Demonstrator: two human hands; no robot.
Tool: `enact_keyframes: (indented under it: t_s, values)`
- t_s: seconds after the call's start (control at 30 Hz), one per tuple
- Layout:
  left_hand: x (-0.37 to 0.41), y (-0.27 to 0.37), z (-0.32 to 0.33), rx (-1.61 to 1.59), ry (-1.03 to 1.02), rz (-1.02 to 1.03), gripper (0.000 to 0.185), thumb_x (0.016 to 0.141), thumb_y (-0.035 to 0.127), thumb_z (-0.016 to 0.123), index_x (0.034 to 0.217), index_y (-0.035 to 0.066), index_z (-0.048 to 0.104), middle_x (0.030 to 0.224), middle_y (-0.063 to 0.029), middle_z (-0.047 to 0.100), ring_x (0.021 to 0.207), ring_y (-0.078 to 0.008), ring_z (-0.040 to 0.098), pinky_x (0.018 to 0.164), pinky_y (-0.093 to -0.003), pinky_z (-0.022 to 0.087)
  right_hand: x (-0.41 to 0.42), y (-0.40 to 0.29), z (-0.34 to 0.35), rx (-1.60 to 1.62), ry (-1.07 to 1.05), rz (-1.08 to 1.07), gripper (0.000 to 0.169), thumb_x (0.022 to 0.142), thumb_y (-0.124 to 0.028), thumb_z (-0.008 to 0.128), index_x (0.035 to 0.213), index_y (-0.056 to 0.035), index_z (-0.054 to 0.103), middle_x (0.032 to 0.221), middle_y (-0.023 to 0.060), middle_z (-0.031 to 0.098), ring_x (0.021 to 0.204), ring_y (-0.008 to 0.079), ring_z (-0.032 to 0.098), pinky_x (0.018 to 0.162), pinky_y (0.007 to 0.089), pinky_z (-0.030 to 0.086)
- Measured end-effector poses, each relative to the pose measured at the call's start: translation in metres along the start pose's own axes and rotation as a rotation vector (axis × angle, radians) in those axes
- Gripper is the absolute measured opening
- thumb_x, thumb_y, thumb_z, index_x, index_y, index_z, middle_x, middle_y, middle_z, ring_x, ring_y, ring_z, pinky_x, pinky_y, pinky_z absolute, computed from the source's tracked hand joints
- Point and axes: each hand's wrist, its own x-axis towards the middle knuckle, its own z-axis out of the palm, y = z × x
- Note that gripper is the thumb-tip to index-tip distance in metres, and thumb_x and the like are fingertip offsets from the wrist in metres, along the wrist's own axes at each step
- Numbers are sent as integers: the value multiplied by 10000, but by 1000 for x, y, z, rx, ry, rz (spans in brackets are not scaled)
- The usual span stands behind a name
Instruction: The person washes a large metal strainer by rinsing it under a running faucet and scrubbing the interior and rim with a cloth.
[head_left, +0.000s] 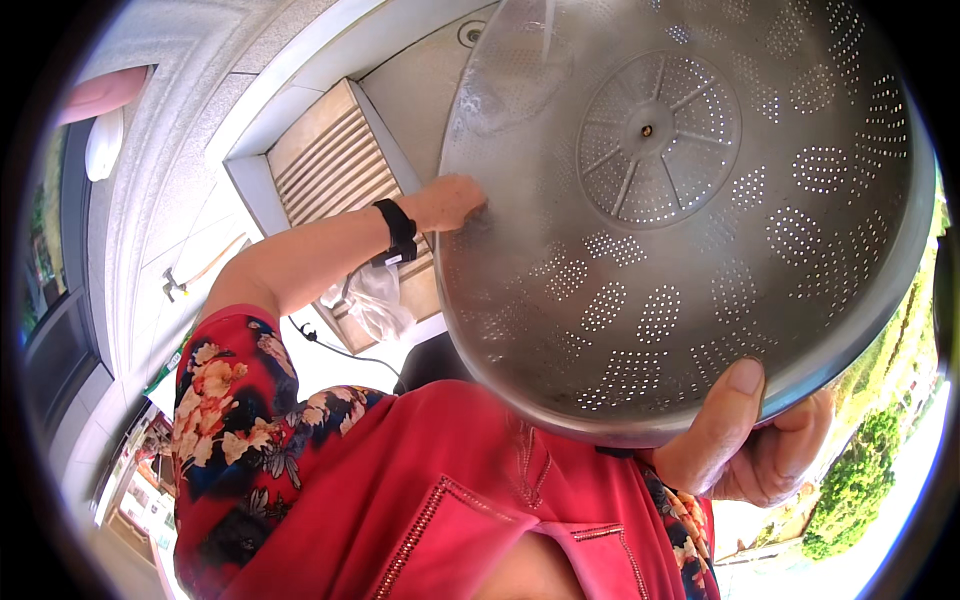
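A large perforated stainless-steel colander (675, 262) fills the upper right, tilted with its hollow inner side facing me. Its base carries a round spoked pattern with a small hole at the centre. My right hand (757, 442) grips the near rim, thumb on the inner face and fingers behind. At the colander's left side, my left hand (450, 202) overlaps the rim and touches the inner wall. Its fingertips are blurred, so I cannot tell whether it grips anything. A black wristband (397, 231) circles the left wrist. The metal looks wet and shiny above that hand.
Behind my left forearm lies a ribbed washboard (337, 154) set in a wash basin, with a drain (471, 34) farther up. A clear plastic bag (375, 304) rests at its lower end, near a dark cable (349, 352). A wall tap (174, 285) stands left; shrubs (855, 480) grow right.
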Motion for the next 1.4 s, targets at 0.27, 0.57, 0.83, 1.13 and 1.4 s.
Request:
enact_keyframes:
  t_s: [0.27, 0.57, 0.83, 1.13, 1.4]
  values:
    - [-6, -1, -11, -8, -80, 43, 85, 709, 20, 663, 793, 29, 672, 808, -162, 670, 848, -351, 654, 717, -443, 509, -2, 7, -4, -343, -98, -316, 44, 841, 51, 547, 874, 25, 558, 686, 83, 422, 516, 128, 478, 525, 298, 481]
    - [132, -121, -57, 250, 266, -154, 188, 784, 32, 638, 967, 42, 680, 978, -162, 653, 975, -352, 624, 806, -425, 513, -6, -25, 5, -104, 127, 414, 184, 789, -42, 569, 629, -7, 484, 701, 146, 604, 588, 151, 513, 602, 283, 475]
    - [161, -103, -30, -76, 423, 121, 144, 767, 51, 610, 883, 53, 694, 967, -193, 627, 961, -371, 609, 829, -436, 481, -12, -26, 13, -160, 235, 372, 250, 754, -43, 578, 580, -47, 399, 695, 126, 582, 622, 138, 493, 672, 289, 461]
    - [10, -12, -12, -388, -385, 24, 200, 710, 66, 786, 903, 43, 740, 825, -91, 723, 787, -196, 679, 693, -322, 525, -10, -14, 3, -97, 118, 283, 258, 737, -26, 583, 577, -54, 382, 694, 130, 571, 607, 134, 488, 671, 290, 456]
    - [84, -97, -12, -108, -26, -33, 135, 677, 22, 638, 779, 50, 720, 801, -153, 690, 760, -317, 664, 672, -384, 514, -13, -15, -3, -106, 145, 331, 152, 733, -65, 556, 638, 32, 489, 840, 269, 646, 682, 235, 580, 724, 358, 508]
